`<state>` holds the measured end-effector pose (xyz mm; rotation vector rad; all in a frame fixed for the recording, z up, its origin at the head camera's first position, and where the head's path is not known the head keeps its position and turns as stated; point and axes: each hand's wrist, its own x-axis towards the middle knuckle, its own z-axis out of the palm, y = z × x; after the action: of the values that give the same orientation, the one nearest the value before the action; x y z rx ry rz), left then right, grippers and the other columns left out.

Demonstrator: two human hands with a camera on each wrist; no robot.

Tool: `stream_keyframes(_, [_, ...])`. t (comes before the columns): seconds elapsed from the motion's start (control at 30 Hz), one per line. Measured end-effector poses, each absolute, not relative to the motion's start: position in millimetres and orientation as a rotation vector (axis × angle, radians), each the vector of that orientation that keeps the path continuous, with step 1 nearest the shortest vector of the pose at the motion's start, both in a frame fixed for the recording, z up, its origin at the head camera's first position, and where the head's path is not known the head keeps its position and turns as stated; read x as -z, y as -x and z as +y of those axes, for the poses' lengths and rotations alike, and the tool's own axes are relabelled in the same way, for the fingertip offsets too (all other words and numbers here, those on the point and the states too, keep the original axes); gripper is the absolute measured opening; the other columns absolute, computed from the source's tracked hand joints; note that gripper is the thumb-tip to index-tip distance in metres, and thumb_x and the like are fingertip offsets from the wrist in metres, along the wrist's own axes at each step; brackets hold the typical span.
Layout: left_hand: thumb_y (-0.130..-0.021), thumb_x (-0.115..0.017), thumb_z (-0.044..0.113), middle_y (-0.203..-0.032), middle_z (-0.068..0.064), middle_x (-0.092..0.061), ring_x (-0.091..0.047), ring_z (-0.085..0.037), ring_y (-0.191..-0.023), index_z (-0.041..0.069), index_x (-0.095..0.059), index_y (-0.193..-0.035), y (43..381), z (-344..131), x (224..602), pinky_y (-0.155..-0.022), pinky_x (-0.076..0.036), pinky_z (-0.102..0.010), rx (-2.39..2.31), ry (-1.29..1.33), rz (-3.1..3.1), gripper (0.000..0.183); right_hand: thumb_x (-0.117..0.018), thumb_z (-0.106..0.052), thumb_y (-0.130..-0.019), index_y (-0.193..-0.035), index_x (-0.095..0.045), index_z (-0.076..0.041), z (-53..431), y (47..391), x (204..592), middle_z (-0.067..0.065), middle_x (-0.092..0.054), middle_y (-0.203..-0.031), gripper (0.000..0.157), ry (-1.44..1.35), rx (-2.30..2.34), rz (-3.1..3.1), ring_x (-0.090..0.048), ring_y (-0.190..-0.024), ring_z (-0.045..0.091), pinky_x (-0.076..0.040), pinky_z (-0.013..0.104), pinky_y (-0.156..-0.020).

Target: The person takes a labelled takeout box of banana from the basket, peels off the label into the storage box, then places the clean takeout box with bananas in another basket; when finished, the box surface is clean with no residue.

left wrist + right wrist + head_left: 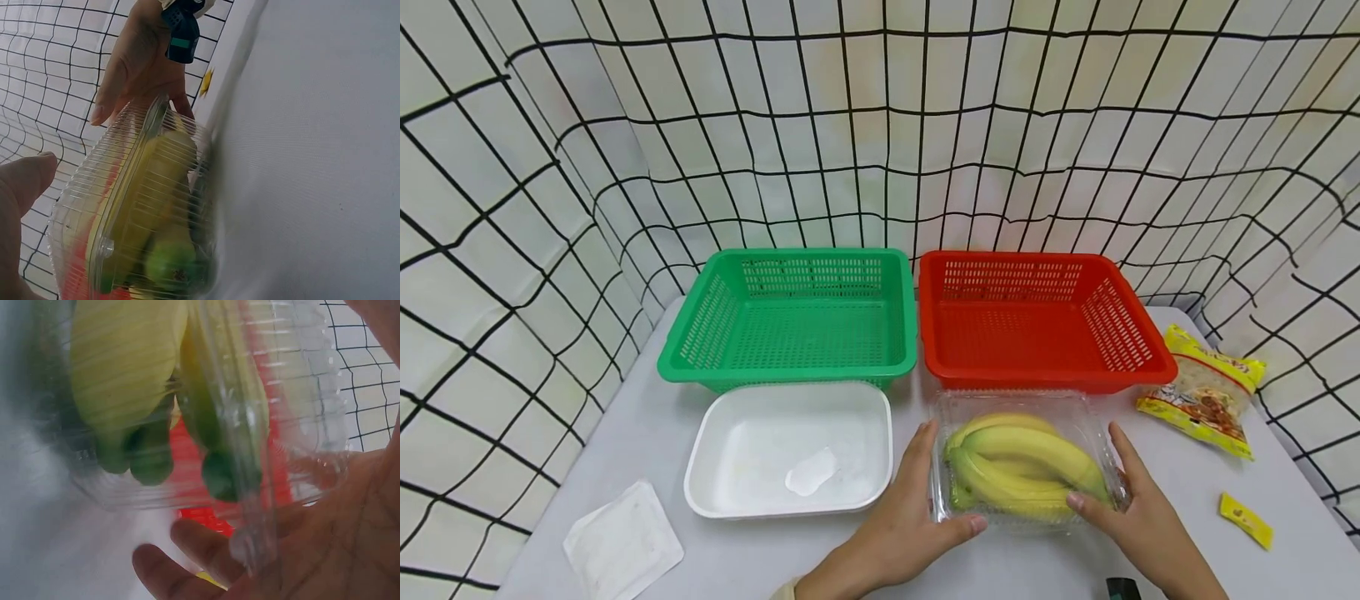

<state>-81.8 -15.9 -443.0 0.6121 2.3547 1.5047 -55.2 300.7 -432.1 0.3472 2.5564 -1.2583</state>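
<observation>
Clear plastic clamshell box w/ bananas sits near the front of the worktop, just in front of the red basket & to the right of the white tray. Lid looks closed. Can't tell if the base is fully down or slightly raised.

L hand is along the box's left wall, fingers approx straight, thumb clear of the plastic per the left wrist view; not clenched. R hand flanks the right wall, fingers loosely extended by the corner, thumb near the front edge, also not clenched; firm contact on either side: can't tell.

Handling, my est.: moderate wt, mostly fruit; box itself v. light. Walls thin, ribbed & flexy, so they'd buckle under a hard squeeze; smooth plastic prob. slips a bit, esp. w/ flat palms. Bananas bruise easily & could slide if tipped. Best hold: both hands, opp. short sides, low down, fingertips under the base, thumbs light on the rim. Avoid lifting by the lid alone, b/c the catch may pop. Keep it level.
</observation>
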Motion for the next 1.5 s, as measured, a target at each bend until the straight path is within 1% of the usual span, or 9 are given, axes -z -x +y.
stream_keyframes(0.1, [-0.089,-0.079,0.049,-0.175,-0.007,-0.007,-0.014,-0.029,-0.159,0.016,-0.002,-0.169,82.5,-13.8,445.8,-0.123,-0.021,-0.062,-1.525,-0.592,2.340,0.116,-0.073,-0.045,-0.096,-0.166,0.014,-0.014,303.5,54.0,435.4,0.024,0.005,-0.173,0.116,-0.317,1.278,2.534,-0.007,-0.153,0.058,-0.025,0.077,-0.112])
stream_keyframes(0.2, [-0.089,-0.079,0.051,-0.175,-0.005,-0.007,-0.015,-0.029,-0.158,0.016,0.000,-0.169,82.0,-12.3,448.1,-0.123,-0.021,-0.062,-1.531,-0.566,2.317,0.117,-0.074,-0.040,-0.096,-0.167,0.010,-0.011,306.1,51.5,438.2,0.025,0.002,-0.172,0.114,-0.268,1.287,2.540,-0.004,-0.154,0.055,-0.019,0.079,-0.112])
stream_keyframes(0.33, [-0.090,-0.077,0.052,-0.175,-0.004,-0.006,-0.016,-0.029,-0.158,0.016,0.001,-0.169,81.1,-10.6,452.0,-0.123,-0.021,-0.062,-1.528,-0.539,2.284,0.117,-0.077,-0.040,-0.094,-0.168,0.009,-0.014,308.6,51.2,440.5,0.027,0.000,-0.172,0.116,-0.255,1.246,2.541,-0.007,-0.153,0.057,-0.019,0.080,-0.112])
stream_keyframes(0.47, [-0.091,-0.076,0.053,-0.175,-0.005,-0.006,-0.015,-0.030,-0.158,0.017,0.003,-0.169,80.8,-9.1,455.2,-0.123,-0.020,-0.062,-1.531,-0.518,2.256,0.116,-0.080,-0.041,-0.091,-0.167,0.012,-0.017,309.2,54.0,440.4,0.027,0.002,-0.172,0.122,-0.282,1.230,2.506,-0.005,-0.153,0.057,-0.017,0.079,-0.113])
stream_keyframes(0.57, [-0.091,-0.076,0.053,-0.175,-0.004,-0.006,-0.016,-0.030,-0.158,0.019,0.004,-0.169,80.7,-8.7,456.2,-0.123,-0.021,-0.062,-1.529,-0.507,2.253,0.116,-0.082,-0.039,-0.089,-0.167,0.012,-0.016,308.2,54.2,439.7,0.028,0.001,-0.172,0.124,-0.286,1.241,2.501,-0.004,-0.153,0.057,-0.016,0.080,-0.113])
stream_keyframes(0.8, [-0.092,-0.075,0.051,-0.174,-0.003,-0.007,-0.017,-0.028,-0.158,0.017,0.003,-0.169,80.8,-8.8,455.3,-0.124,-0.021,-0.061,-1.523,-0.529,2.276,0.114,-0.083,-0.039,-0.089,-0.168,0.007,-0.012,305.5,51.5,440.4,0.031,-0.006,-0.170,0.123,-0.257,1.220,2.561,-0.012,-0.152,0.059,-0.023,0.079,-0.111])
stream_keyframes(1.13, [-0.092,-0.075,0.052,-0.174,-0.004,-0.006,-0.016,-0.028,-0.158,0.017,0.003,-0.169,76.7,-12.0,448.9,-0.123,-0.020,-0.062,-1.540,-0.535,2.265,0.114,-0.081,-0.047,-0.090,-0.167,0.012,-0.017,302.3,50.2,434.6,0.030,-0.003,-0.171,0.125,-0.328,1.131,2.548,-0.011,-0.151,0.060,-0.024,0.081,-0.109])
stream_keyframes(1.33, [-0.091,-0.077,0.050,-0.174,-0.004,-0.008,-0.017,-0.027,-0.158,0.021,0.004,-0.169,71.8,-15.8,442.1,-0.123,-0.021,-0.062,-1.594,-0.531,2.218,0.116,-0.081,-0.048,-0.089,-0.167,0.013,-0.018,299.6,44.5,427.4,0.030,-0.004,-0.170,0.126,-0.339,1.108,2.556,-0.013,-0.150,0.060,-0.025,0.080,-0.108])
stream_keyframes(1.5, [-0.090,-0.078,0.051,-0.174,0.002,-0.008,-0.015,-0.021,-0.157,0.027,0.004,-0.169,68.1,-20.6,435.1,-0.124,-0.019,-0.060,-1.620,-0.516,2.173,0.116,-0.081,-0.053,-0.088,-0.166,0.015,-0.020,297.8,41.4,420.0,0.034,-0.010,-0.168,0.128,-0.377,1.062,2.543,-0.024,-0.147,0.057,-0.033,0.079,-0.107])
